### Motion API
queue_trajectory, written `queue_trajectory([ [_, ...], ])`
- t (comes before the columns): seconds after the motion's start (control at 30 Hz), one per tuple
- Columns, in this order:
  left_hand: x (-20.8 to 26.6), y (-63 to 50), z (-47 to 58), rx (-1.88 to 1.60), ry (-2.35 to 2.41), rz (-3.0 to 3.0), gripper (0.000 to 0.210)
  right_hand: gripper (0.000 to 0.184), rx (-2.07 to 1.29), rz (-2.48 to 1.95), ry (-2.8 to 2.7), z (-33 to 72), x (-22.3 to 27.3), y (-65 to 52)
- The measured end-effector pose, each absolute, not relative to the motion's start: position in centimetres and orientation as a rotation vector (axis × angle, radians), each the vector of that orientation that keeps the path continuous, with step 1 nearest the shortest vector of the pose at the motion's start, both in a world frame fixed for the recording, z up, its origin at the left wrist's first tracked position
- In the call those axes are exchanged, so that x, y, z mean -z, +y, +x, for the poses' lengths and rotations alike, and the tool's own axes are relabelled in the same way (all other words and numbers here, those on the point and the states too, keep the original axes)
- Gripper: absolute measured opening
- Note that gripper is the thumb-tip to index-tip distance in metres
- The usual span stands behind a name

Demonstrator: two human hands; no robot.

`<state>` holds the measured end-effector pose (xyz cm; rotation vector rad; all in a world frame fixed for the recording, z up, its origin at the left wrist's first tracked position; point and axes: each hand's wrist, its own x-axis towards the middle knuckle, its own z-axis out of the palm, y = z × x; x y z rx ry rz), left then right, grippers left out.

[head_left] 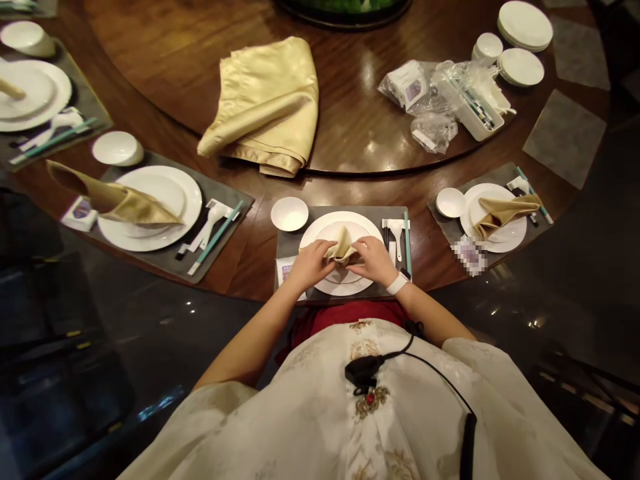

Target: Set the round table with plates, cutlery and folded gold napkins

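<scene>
Between my two hands a gold cloth napkin (343, 241) stands folded to a peak over the stacked white plates (345, 287) straight in front of me. My left hand (316, 263) grips its left side, fingers curled inward. On the opposite side my right hand (374, 259), with a white watch on the wrist, pinches the cloth. Part of the fold is hidden behind the fingers. A small white bowl (289, 214) sits beyond the left hand, and a white spoon (397, 239) lies beside turquoise-wrapped chopsticks (407, 238) to the right. A white packet (285, 268) is partly under my left forearm.
Place settings with folded napkins flank this one, left (145, 207) and right (507, 217). A pile of gold cloth (270, 107) rests on the raised turntable (350, 133). Farther right are plastic bags (434, 130), a cutlery box (480, 117) and stacked plates (525, 27).
</scene>
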<state>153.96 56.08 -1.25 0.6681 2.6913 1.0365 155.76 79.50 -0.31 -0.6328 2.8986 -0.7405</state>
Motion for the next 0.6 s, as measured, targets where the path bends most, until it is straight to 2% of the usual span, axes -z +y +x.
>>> queue_trajectory([
  [0.13,2.8,56.8,153.6,-1.276,2.688,0.235,0.036,0.010,0.605,-0.621,2.808,154.8,0.4,77.4],
  [0.3,4.9,53.9,153.0,-1.474,2.713,-0.502,0.030,0.005,0.866,-0.515,2.714,154.5,1.2,79.1],
  [0.43,4.0,54.5,154.0,-1.517,2.780,-0.471,0.039,0.004,1.091,-0.709,2.613,154.5,0.7,78.9],
  [0.6,1.0,57.9,154.7,-1.826,2.144,-0.276,0.050,0.006,1.134,-1.067,2.429,154.4,-1.3,76.7],
])
